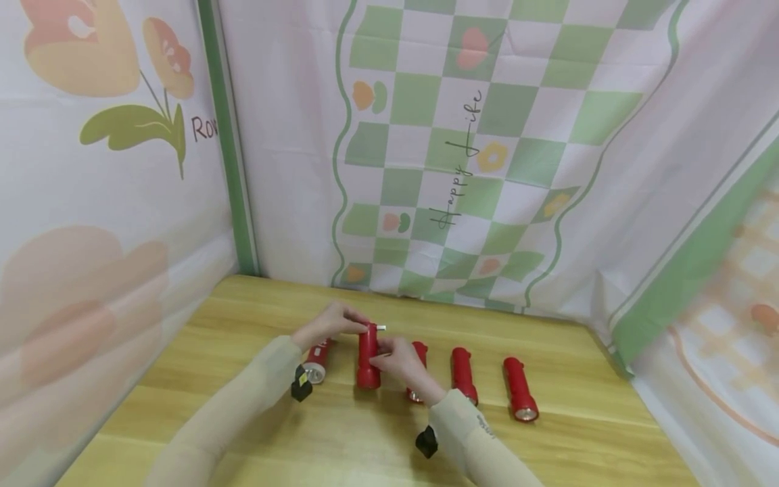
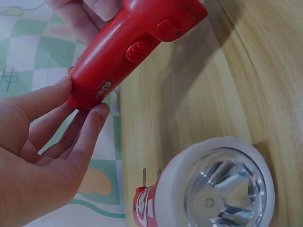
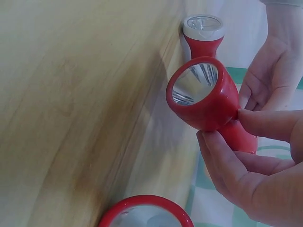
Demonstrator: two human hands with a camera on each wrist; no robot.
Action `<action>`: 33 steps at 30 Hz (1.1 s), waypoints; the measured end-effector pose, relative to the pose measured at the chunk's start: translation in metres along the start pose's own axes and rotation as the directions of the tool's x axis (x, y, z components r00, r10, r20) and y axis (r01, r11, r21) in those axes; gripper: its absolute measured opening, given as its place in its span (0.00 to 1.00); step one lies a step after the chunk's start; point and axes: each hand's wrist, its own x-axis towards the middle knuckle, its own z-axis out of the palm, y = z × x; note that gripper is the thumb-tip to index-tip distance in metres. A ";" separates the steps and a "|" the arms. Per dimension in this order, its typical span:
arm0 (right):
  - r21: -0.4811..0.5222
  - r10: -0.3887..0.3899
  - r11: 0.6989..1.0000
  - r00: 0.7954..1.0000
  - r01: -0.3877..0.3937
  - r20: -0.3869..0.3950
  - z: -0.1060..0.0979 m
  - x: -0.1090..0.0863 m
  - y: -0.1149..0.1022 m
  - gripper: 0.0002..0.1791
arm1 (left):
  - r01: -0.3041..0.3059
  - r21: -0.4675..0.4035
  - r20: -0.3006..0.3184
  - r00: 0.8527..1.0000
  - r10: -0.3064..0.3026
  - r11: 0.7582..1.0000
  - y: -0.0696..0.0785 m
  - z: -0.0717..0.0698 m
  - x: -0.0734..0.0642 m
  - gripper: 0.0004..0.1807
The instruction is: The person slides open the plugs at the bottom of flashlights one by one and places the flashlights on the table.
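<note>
Both hands hold a red flashlight above the wooden table, its lamp end tilted down toward the near side. My left hand pinches its tail end between thumb and fingers, beside a small pale metallic piece sticking out to the right. Around the neck, just behind the lamp head, the thumb and fingers of my right hand grip it. A ribbed switch shows on the body in the left wrist view. Left of it lies a red flashlight with a white rim, two metal prongs standing out of its body.
To the right, several red flashlights lie in a row on the table: one partly behind my right hand, another in the middle, and one farthest right. Patterned curtains hang behind and at both sides.
</note>
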 end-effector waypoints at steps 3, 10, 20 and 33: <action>-0.005 -0.018 1.000 1.000 0.018 -0.004 0.001 -0.001 0.001 0.17 | -0.017 0.010 0.005 1.000 0.017 1.000 -0.001 0.001 0.001 0.12; -0.007 -0.014 1.000 1.000 0.014 0.009 0.002 -0.003 0.003 0.17 | -0.033 0.037 0.016 0.999 0.033 0.999 -0.003 0.002 0.003 0.11; -0.005 0.009 1.000 1.000 -0.009 0.024 0.002 -0.001 0.005 0.17 | 0.041 0.054 0.032 0.999 -0.043 0.998 -0.004 0.006 0.008 0.10; 0.014 0.038 0.999 0.998 -0.038 0.052 0.003 0.002 0.006 0.17 | 0.067 0.078 0.055 0.996 -0.071 0.995 -0.004 0.008 0.013 0.11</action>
